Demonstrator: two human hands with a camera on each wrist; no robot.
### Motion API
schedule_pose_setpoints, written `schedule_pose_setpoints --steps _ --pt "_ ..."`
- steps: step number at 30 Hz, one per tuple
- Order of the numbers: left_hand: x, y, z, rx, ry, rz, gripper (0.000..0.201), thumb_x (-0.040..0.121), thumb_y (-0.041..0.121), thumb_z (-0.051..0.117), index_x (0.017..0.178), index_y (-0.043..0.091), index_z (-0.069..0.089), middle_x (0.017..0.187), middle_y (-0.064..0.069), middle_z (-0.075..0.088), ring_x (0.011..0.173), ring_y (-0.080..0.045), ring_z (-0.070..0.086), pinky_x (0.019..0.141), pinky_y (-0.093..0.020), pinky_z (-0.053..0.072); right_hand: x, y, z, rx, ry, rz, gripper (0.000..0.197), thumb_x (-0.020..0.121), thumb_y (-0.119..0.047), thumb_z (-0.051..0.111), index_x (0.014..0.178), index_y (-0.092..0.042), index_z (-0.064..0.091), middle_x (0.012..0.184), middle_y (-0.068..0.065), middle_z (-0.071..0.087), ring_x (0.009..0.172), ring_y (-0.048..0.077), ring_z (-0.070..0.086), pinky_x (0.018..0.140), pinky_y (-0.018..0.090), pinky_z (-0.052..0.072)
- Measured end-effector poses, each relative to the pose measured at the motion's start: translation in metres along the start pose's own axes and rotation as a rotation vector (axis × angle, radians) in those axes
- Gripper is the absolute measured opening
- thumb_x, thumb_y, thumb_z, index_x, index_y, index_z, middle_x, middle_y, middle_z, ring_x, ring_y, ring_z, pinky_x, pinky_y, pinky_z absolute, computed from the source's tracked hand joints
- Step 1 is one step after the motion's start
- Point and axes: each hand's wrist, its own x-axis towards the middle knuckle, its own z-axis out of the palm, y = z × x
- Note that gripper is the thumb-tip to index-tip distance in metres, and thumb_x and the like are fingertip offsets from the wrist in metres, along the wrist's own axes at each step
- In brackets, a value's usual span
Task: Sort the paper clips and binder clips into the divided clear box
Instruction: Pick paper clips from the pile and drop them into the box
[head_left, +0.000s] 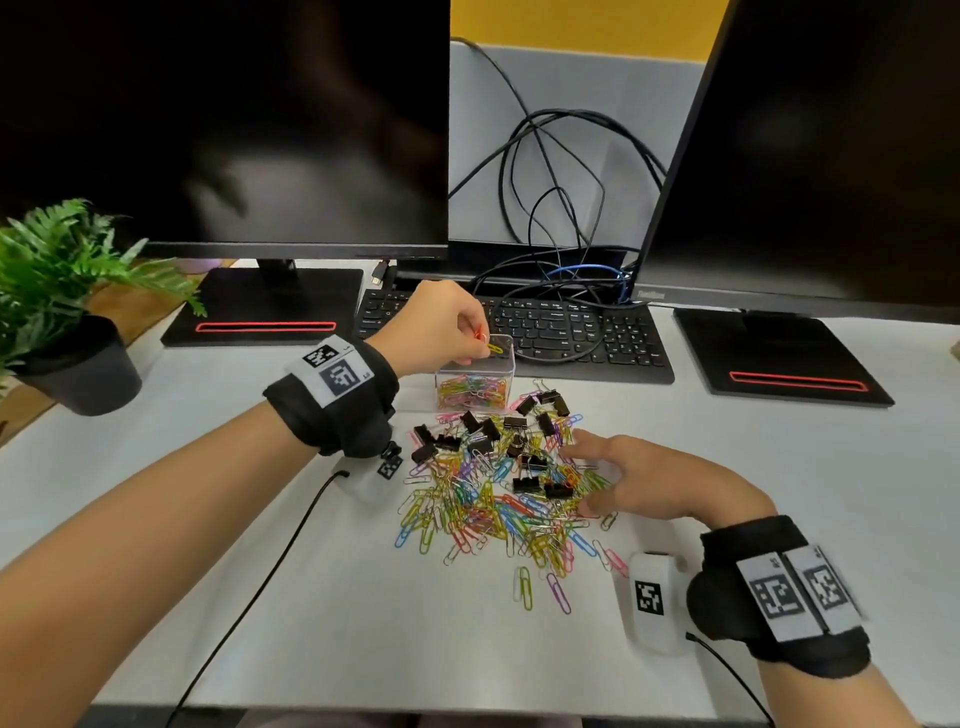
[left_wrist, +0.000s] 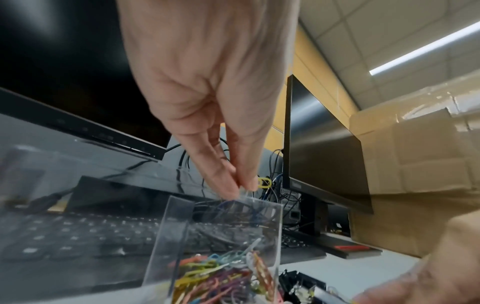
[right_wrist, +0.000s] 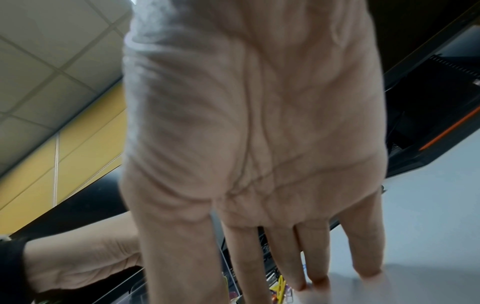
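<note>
The clear box (head_left: 506, 364) stands in front of the keyboard, its near compartment holding several coloured paper clips (head_left: 471, 391). Over its rim my left hand (head_left: 480, 340) pinches a few paper clips, red and yellow among them; the yellow clip (left_wrist: 265, 182) shows beside the fingertips (left_wrist: 228, 188) above the box wall (left_wrist: 233, 226). A loose pile of coloured paper clips (head_left: 483, 506) mixed with black binder clips (head_left: 485, 434) lies on the desk. My right hand (head_left: 597, 473) lies on the pile's right side with fingers (right_wrist: 319, 267) stretched out, holding nothing.
A keyboard (head_left: 571, 332) with tangled cables (head_left: 550, 182) lies behind the box. Two monitor bases (head_left: 265, 306) (head_left: 779, 358) flank it. A potted plant (head_left: 67, 312) stands at the left. Wrist cables trail over the desk's front part (head_left: 363, 623).
</note>
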Motion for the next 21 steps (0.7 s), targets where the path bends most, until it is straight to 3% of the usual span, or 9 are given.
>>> schedule_pose_setpoints --steps 3,6,12,14,17,21 --pt "-0.001 0.002 0.003 0.183 -0.004 0.051 0.011 0.075 0.015 0.079 0.080 0.007 0.074 0.073 -0.002 0.068 0.070 -0.014 0.065 0.068 -0.024 0.054 -0.001 -0.001 0.000 0.003 -0.002 0.006 0.073 0.084 -0.027 0.069 0.146 -0.032 0.032 0.159 -0.009 0.011 0.142 0.014 0.026 0.107 0.024 0.025" --pt "-0.003 0.003 0.002 0.216 0.004 0.048 0.017 0.074 0.017 0.080 0.086 0.008 0.074 0.075 -0.002 0.070 0.072 -0.015 0.066 0.074 -0.029 0.054 -0.001 -0.001 0.000 0.003 -0.005 0.005 0.073 0.084 -0.025 0.069 0.146 -0.032 0.032 0.159 -0.010 0.011 0.143 0.014 0.025 0.109 0.026 0.024" --pt "-0.009 -0.001 -0.001 0.187 -0.010 0.048 0.025 0.078 0.017 0.077 0.100 0.009 0.073 0.079 0.000 0.073 0.072 -0.007 0.065 0.073 -0.020 0.052 -0.001 -0.003 0.001 0.006 -0.004 0.012 0.073 0.084 -0.024 0.069 0.147 -0.031 0.031 0.160 -0.009 0.010 0.143 0.014 0.025 0.107 0.023 0.024" --pt "-0.013 -0.005 -0.004 0.191 0.011 0.041 0.031 0.077 0.025 0.078 0.106 0.015 0.071 0.086 0.003 0.071 0.076 -0.008 0.064 0.076 -0.030 0.055 -0.002 -0.004 0.001 0.010 -0.005 0.017 0.074 0.084 -0.024 0.070 0.147 -0.031 0.032 0.159 -0.009 0.011 0.143 0.014 0.025 0.104 0.021 0.024" --pt "-0.022 -0.017 -0.012 0.314 0.085 0.017 0.053 0.074 0.045 0.076 0.121 0.025 0.061 0.106 0.006 0.064 0.096 -0.011 0.059 0.083 -0.038 0.053 -0.002 -0.006 0.003 0.037 0.029 0.033 0.080 0.079 -0.025 0.075 0.147 -0.029 0.031 0.157 -0.007 0.023 0.140 0.014 0.030 0.102 0.021 0.027" --pt "-0.037 -0.039 -0.019 0.379 0.028 -0.072 0.085 0.070 0.051 0.077 0.141 0.020 0.042 0.132 -0.004 0.050 0.124 -0.024 0.044 0.102 -0.045 0.042 -0.003 -0.015 0.006 0.023 0.138 0.055 0.091 0.073 -0.025 0.080 0.148 -0.023 0.028 0.152 -0.003 0.030 0.138 0.015 0.031 0.106 0.022 0.027"
